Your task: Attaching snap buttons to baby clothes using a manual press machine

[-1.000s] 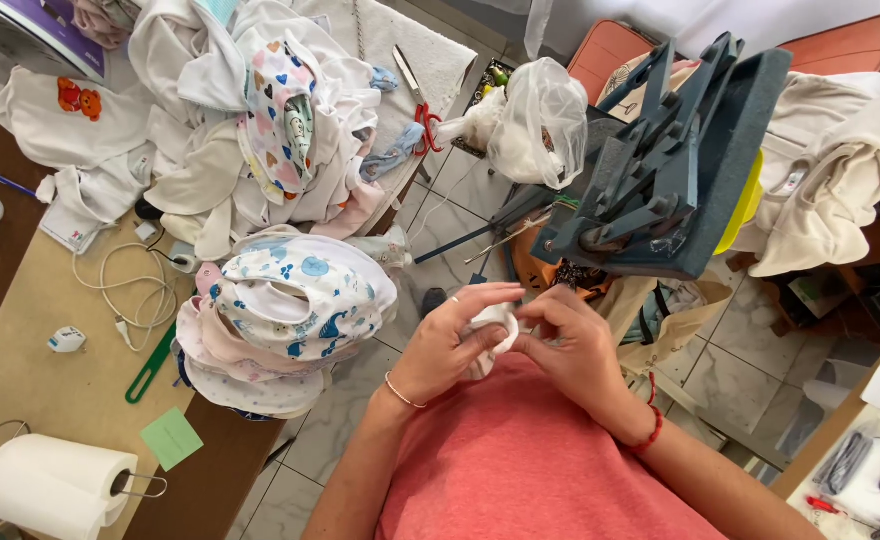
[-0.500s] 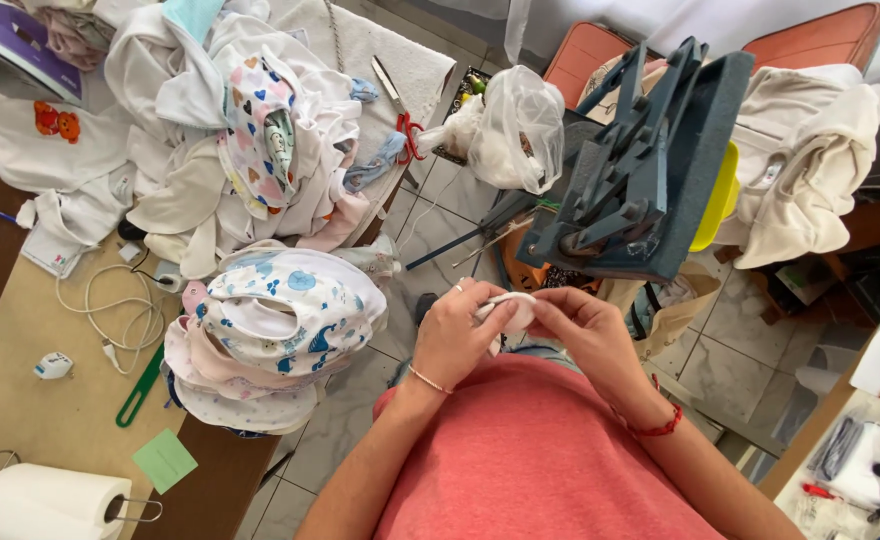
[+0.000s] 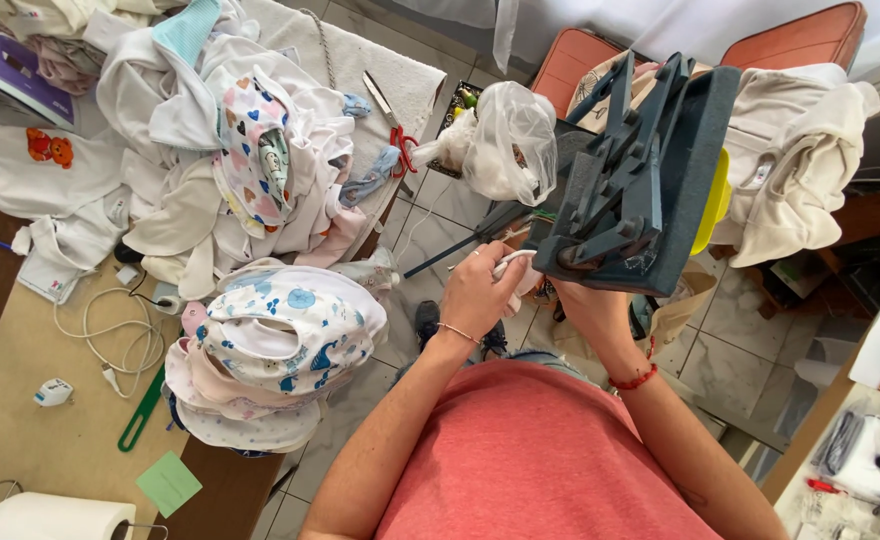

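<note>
My left hand (image 3: 480, 290) grips a small piece of white fabric (image 3: 513, 265) right at the lower edge of a dark blue press machine (image 3: 640, 180). My right hand (image 3: 585, 300) is on the same fabric but sits partly under the press base, so its fingers are mostly hidden. A red cord bracelet circles my right wrist and a thin bracelet my left. A stack of printed baby bibs (image 3: 280, 350) lies on the table corner to the left of my left arm.
A heap of white baby garments (image 3: 210, 160) covers the table's far part, with red-handled scissors (image 3: 395, 125) beside it. A white plastic bag (image 3: 505, 140) stands left of the press. A white cable (image 3: 110, 335), green ruler (image 3: 142, 410) and paper roll (image 3: 50, 518) lie near me.
Both hands have risen from my lap with the white fabric and now reach the press's lower edge. The view has tilted slightly.
</note>
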